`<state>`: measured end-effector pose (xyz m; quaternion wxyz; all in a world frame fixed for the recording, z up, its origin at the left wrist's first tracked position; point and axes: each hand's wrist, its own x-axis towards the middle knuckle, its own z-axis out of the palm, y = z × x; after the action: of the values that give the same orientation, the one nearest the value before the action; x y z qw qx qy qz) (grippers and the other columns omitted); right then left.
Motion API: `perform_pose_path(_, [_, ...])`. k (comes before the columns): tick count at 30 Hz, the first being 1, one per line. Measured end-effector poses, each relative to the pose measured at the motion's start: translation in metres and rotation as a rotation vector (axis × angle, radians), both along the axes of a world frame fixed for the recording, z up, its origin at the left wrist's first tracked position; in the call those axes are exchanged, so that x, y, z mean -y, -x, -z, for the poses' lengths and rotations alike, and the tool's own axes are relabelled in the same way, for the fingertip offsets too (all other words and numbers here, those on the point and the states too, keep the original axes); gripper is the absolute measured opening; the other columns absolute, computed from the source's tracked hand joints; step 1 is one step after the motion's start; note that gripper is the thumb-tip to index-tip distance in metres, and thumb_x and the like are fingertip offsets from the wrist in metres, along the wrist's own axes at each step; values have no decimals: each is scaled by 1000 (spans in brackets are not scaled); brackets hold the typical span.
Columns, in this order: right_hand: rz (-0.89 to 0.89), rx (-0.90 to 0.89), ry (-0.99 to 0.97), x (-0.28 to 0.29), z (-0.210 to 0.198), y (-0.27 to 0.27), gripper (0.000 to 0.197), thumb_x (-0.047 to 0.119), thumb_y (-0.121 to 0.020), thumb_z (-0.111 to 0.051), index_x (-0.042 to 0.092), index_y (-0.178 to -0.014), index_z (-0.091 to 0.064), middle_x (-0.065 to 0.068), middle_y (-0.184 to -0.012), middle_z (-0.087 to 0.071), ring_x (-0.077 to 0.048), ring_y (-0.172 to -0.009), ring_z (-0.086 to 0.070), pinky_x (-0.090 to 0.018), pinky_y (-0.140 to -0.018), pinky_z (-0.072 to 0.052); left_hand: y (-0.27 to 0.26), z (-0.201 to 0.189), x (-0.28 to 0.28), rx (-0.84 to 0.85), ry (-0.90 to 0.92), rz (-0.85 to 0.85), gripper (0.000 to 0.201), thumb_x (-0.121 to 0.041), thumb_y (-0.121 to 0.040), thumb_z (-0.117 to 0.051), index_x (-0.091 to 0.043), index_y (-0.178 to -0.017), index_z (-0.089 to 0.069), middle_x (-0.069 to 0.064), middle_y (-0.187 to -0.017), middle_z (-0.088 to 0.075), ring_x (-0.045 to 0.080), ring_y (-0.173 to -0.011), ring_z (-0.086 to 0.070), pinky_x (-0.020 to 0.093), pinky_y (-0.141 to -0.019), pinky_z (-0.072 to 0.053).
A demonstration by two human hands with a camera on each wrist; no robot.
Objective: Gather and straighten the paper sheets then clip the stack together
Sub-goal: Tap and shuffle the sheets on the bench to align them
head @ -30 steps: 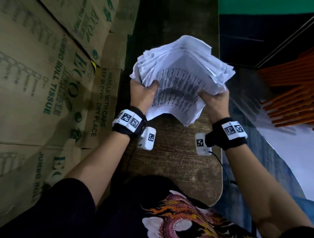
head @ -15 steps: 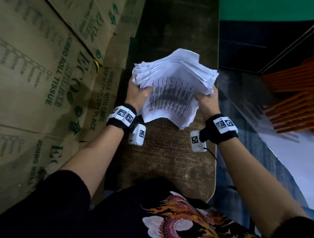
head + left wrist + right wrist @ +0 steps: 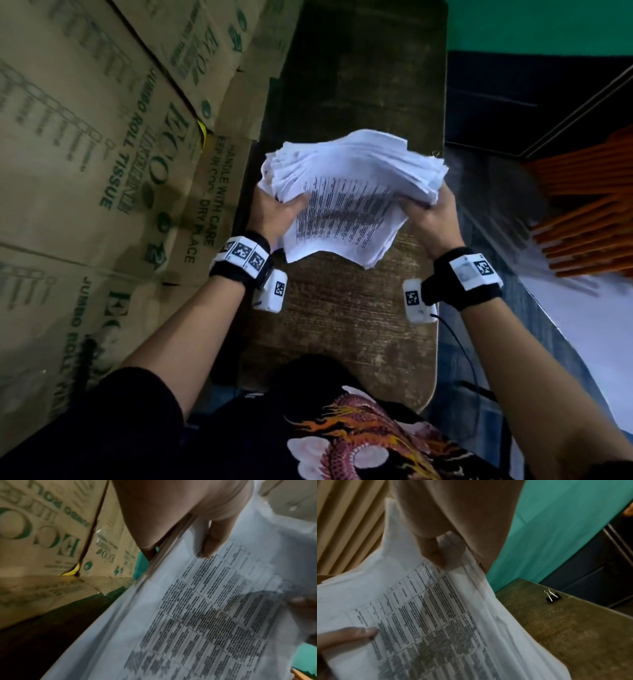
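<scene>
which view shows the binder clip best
The right wrist view: the binder clip sits unobstructed on the wooden table. The head view catches only a tiny glint of it beside the paper stack. The left wrist view misses it.

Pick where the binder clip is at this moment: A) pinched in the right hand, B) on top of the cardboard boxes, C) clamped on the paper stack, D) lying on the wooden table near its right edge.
D: the black binder clip sits alone on the wooden table near its edge, while the left hand and right hand both hold the paper stack.
</scene>
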<state>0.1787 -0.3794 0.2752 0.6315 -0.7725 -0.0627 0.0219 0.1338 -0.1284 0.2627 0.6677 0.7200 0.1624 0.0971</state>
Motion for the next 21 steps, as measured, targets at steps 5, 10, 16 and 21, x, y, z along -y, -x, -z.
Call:
perform_pose_path(5, [-4, -19, 16, 2, -14, -17, 41, -7, -78, -71, 19, -107, -56, 15, -90, -72, 3, -84, -65, -17, -70, -53, -18, -14, -12, 42, -11, 65, 45, -3, -69, -81, -3, -110, -62, -3, -103, -68, -4, -92, -66, 18, -88, -52])
perform_pose_path(10, [-58, -325, 300, 10, 27, -35, 67, 0, -67, -80, 8, -124, -45, -2, -112, -62, -15, -100, -62, -25, -76, -55, -13, 29, -21, -297, 170, 245, 48, 2, -68, -79, -20, -107, -64, 8, -117, -67, 15, -104, -66, 37, -96, -51])
perform_pose_path(16, [-99, -571, 589, -9, 97, -47, 95, 13, -67, -84, 4, -141, -24, -18, -142, -42, -33, -129, -44, -42, -102, -42, -4, 100, -17, -644, 173, 106, 41, -9, -66, -84, -3, -101, -63, 15, -111, -67, 21, -102, -62, 41, -99, -48])
perform_pose_path(21, [-194, -207, 859, -48, 95, -88, 55, 36, -86, -59, 25, -136, -41, -9, -144, -41, -34, -133, -38, -59, -108, -32, -9, 98, -19, -769, 154, 120, 35, -19, -73, -81, -7, -97, -59, 2, -100, -61, 21, -104, -54, 32, -89, -40])
